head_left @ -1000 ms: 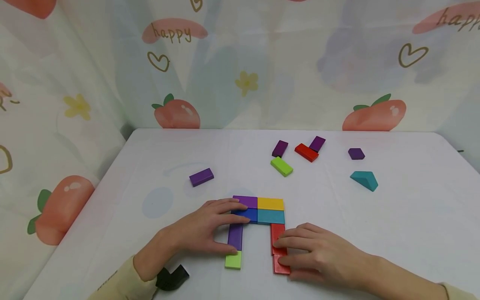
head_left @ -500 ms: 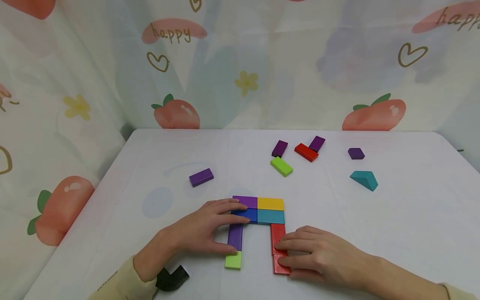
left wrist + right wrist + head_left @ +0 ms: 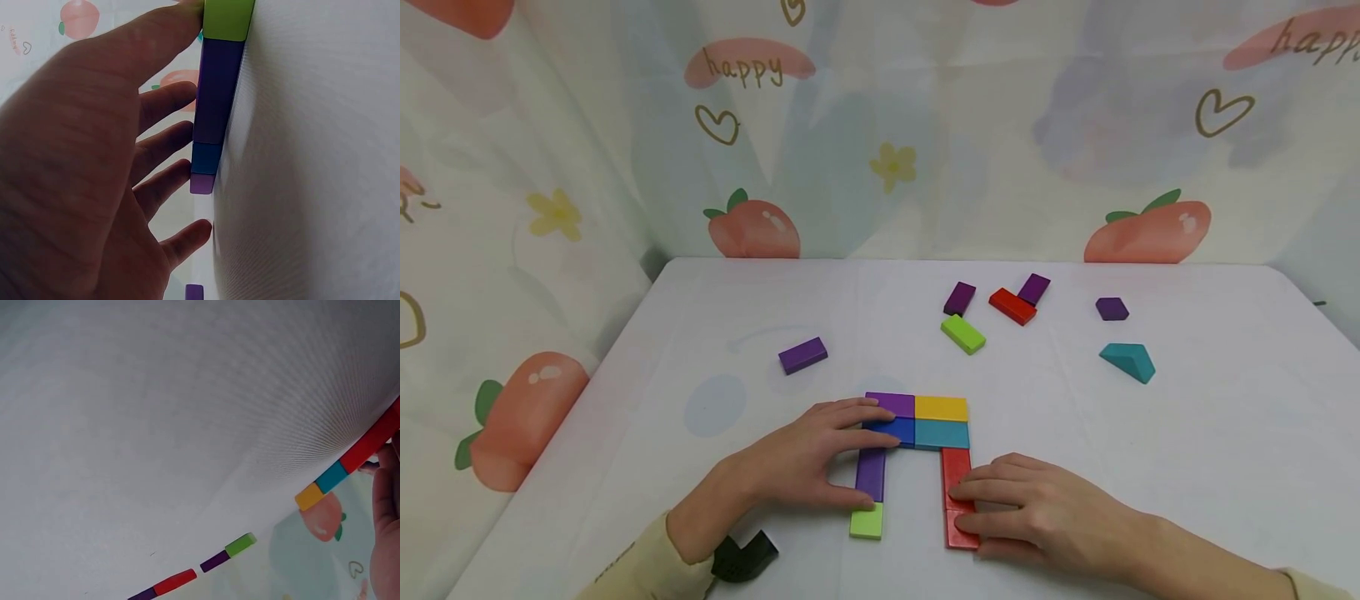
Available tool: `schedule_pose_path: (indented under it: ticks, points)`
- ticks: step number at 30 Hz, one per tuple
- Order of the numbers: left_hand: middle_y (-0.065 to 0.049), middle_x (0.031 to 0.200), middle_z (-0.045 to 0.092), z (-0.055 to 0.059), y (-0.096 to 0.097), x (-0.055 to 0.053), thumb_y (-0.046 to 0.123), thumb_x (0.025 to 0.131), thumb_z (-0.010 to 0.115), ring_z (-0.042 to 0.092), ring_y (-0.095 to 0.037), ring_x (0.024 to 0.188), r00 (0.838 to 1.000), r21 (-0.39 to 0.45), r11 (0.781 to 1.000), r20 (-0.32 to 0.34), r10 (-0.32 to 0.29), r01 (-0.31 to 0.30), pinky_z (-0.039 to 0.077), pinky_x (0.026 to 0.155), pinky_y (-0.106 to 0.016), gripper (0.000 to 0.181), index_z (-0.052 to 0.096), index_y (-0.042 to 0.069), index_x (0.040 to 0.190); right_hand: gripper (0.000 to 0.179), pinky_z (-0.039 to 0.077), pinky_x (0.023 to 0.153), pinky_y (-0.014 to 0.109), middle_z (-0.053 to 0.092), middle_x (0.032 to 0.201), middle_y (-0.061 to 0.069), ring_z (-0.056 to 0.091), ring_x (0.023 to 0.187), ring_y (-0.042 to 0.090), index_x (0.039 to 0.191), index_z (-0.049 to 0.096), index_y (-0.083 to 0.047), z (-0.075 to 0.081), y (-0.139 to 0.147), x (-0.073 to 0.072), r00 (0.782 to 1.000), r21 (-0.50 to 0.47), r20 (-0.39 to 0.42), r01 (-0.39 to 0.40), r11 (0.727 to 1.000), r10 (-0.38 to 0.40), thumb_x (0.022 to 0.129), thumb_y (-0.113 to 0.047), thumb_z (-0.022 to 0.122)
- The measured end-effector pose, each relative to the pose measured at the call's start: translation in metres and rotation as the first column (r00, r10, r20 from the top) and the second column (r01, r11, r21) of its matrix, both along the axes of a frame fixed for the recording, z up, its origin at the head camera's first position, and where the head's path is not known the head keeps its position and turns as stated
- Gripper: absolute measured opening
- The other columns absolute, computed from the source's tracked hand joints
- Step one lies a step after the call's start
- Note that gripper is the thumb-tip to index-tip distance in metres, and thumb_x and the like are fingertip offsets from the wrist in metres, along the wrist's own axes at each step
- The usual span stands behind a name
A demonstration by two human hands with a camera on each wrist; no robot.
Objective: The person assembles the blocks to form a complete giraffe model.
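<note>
On the white table, flat blocks form an arch. Its top joins a purple block (image 3: 901, 405), a yellow block (image 3: 941, 408), a blue block (image 3: 906, 427) and a teal block (image 3: 942, 434). A purple block (image 3: 871, 475) and a lime green block (image 3: 867, 523) make the left leg; an upper red block (image 3: 956, 465) and a lower red block (image 3: 962, 539) make the right one. My left hand (image 3: 801, 450) rests spread fingers on the top-left blocks, its thumb touching the lime green one. My right hand (image 3: 1048, 512) touches both red blocks with extended fingertips.
Farther back lie a lone purple block (image 3: 803, 356), a lime green block (image 3: 963, 334), a red block (image 3: 1012, 307) and several dark purple pieces. A teal triangular block (image 3: 1129, 362) lies at the right. A black angled object (image 3: 746, 557) sits beside the left sleeve.
The lower red block has shifted slightly left and now lines up with the upper red one. My right fingertips moved a little; the left hand stays still.
</note>
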State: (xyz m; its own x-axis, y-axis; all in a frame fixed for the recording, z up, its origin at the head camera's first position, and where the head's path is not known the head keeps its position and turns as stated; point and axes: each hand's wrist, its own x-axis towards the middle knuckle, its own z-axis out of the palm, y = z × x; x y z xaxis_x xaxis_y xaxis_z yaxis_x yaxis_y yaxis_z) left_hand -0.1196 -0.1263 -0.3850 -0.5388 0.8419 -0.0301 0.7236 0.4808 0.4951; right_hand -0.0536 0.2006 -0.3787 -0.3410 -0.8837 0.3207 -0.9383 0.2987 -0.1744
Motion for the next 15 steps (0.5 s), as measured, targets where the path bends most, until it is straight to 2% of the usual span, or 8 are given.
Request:
schedule_pose_path:
  ticks: [9, 15]
  points:
    - [0.01, 0.158, 0.036, 0.0007, -0.0003, 0.0008, 0.051, 0.089, 0.074, 0.02, -0.016, 0.15, 1.0, 0.002, 1.0, 0.003, -0.003, 0.003, 0.024, 0.119, -0.047, 0.062, 0.056, 0.03, 0.145, 0.033, 0.056, 0.089, 0.035, 0.065, 0.127, -0.003, 0.061, 0.113, 0.014, 0.128, 0.072, -0.022, -0.001, -0.001, 0.001, 1.0, -0.017, 0.007, 0.009, 1.0, -0.009, 0.098, -0.036, 0.068]
    - [0.01, 0.158, 0.037, 0.0002, -0.0008, 0.0004, 0.05, 0.089, 0.074, 0.02, -0.015, 0.15, 1.0, 0.012, 1.0, -0.009, -0.013, 0.013, 0.023, 0.119, -0.046, 0.062, 0.057, 0.029, 0.145, 0.041, 0.057, 0.088, 0.038, 0.065, 0.13, -0.005, 0.061, 0.117, 0.013, 0.133, 0.068, -0.02, 0.0018, -0.0015, -0.0011, 0.998, -0.038, 0.056, 0.043, 0.998, -0.041, 0.096, -0.037, 0.07]
